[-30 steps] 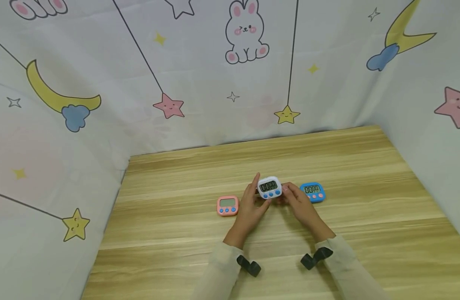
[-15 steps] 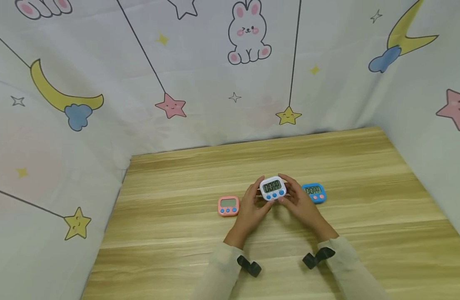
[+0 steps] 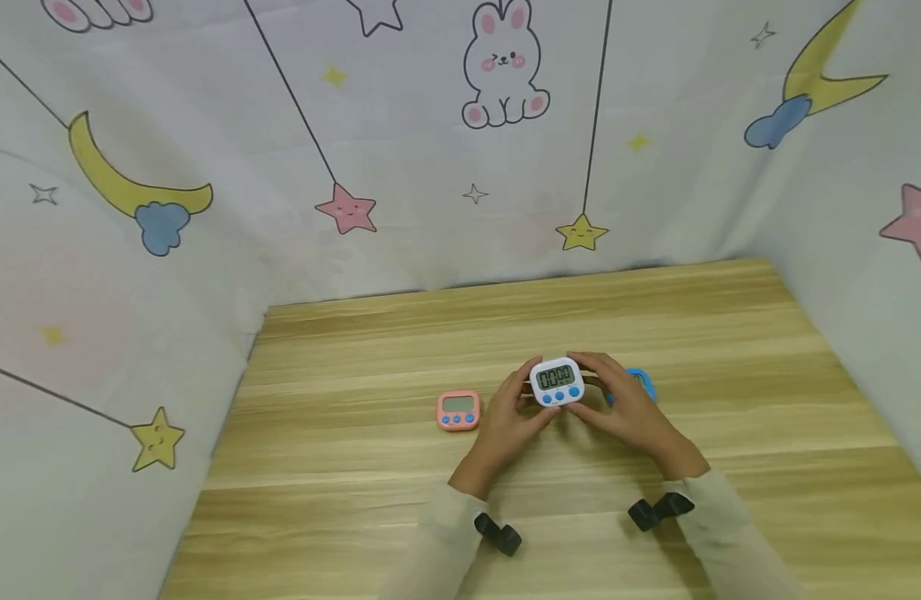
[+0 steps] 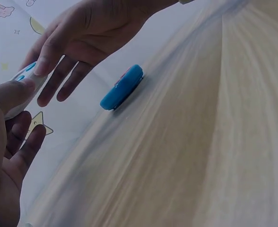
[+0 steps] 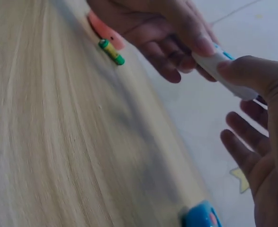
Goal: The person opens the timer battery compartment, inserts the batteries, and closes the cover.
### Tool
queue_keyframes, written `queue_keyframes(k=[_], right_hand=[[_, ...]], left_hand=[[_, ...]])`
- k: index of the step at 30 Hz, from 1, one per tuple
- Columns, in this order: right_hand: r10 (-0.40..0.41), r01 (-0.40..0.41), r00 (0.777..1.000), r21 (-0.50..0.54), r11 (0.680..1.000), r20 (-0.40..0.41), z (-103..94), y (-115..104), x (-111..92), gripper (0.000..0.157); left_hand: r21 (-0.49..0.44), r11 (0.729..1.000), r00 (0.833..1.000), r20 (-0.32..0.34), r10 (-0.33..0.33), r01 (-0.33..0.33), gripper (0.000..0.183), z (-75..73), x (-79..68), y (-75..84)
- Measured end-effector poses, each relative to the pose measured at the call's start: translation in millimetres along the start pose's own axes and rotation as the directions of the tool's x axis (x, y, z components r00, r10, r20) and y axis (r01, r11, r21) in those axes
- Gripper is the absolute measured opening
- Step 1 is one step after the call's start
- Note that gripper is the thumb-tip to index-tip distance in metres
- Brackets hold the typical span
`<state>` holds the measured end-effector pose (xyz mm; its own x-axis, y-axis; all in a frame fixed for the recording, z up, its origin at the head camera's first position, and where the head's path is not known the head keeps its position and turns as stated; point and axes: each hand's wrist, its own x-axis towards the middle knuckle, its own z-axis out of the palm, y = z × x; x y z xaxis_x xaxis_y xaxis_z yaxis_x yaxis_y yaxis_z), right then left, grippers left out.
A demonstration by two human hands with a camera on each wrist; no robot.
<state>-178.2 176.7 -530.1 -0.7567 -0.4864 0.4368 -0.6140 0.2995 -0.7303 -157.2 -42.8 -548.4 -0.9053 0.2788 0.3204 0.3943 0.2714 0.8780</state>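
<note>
A white digital kitchen timer [image 3: 558, 382] with several blue buttons faces up between both hands, raised off the table; its display shows zeros. My left hand [image 3: 507, 421] pinches its left side, thumb at the lower edge and index finger at the top. From the other side my right hand [image 3: 634, 412] grips it the same way, the spare fingers spread loosely beneath in the left wrist view. Behind the right hand lies a blue timer [image 3: 646, 382], mostly covered in the head view but plain in the left wrist view. A pink timer [image 3: 458, 411] rests left of the left hand.
In the right wrist view a small green battery [image 5: 112, 52] lies on the table close to the pink timer. The wood-grain table [image 3: 340, 467] ends at a white cartoon-printed curtain [image 3: 400, 150] at the back and sides.
The white timer has shifted right with both hands. My right hand has moved from touching its side to gripping its top and bottom edges, and now covers much of the blue timer.
</note>
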Motion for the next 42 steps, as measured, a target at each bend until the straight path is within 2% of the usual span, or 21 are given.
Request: queue_keyframes(k=[6, 10, 16, 19, 23, 28, 33, 38, 42], right_hand=[[-0.076, 0.079, 0.997, -0.176, 0.981, 0.020, -6.5, -4.7, 2.9, 0.076], [-0.088, 0.104, 0.993, -0.255, 0.961, 0.074, -8.7, -7.8, 4.6, 0.072], [-0.129, 0.173, 0.978, -0.296, 0.939, 0.163, -8.1, -8.5, 6.2, 0.072], [-0.152, 0.198, 0.974, -0.300, 0.933, 0.171, -6.2, -8.7, 7.4, 0.071], [-0.198, 0.241, 0.967, -0.324, 0.915, 0.159, -3.7, -8.6, 8.2, 0.070], [-0.230, 0.265, 0.963, -0.339, 0.902, 0.141, -2.2, -8.5, 9.6, 0.070], [-0.215, 0.248, 0.967, -0.320, 0.914, 0.136, -0.9, -8.5, 11.2, 0.070], [-0.182, 0.218, 0.974, -0.328, 0.919, 0.138, -0.9, -7.1, 11.7, 0.070], [-0.140, 0.182, 0.980, -0.347, 0.920, 0.142, 0.0, -2.8, 10.9, 0.069]], left_hand=[[0.006, 1.000, 0.999, 0.024, 0.022, -0.022, 0.073, -4.6, -1.4, 4.2], [0.001, 1.000, 0.999, 0.039, -0.002, 0.002, 0.072, -7.0, -6.5, 5.4], [0.003, 1.000, 0.996, 0.083, -0.022, 0.022, 0.072, -10.2, -13.3, 4.5], [0.029, 0.999, 0.993, 0.112, -0.025, 0.022, 0.073, -13.6, -14.0, 4.8], [0.111, 0.994, 0.984, 0.174, -0.040, 0.020, 0.077, -21.8, -13.1, 7.6], [0.242, 0.969, 0.970, 0.242, -0.021, -0.039, 0.079, -34.7, -8.4, 12.7], [0.337, 0.940, 0.960, 0.276, -0.042, -0.056, 0.081, -44.6, -5.8, 13.3], [0.374, 0.925, 0.963, 0.266, -0.045, -0.061, 0.079, -58.7, -8.6, 11.5], [0.448, 0.890, 0.970, 0.241, -0.030, -0.084, 0.077, -73.2, -12.1, 7.7]])
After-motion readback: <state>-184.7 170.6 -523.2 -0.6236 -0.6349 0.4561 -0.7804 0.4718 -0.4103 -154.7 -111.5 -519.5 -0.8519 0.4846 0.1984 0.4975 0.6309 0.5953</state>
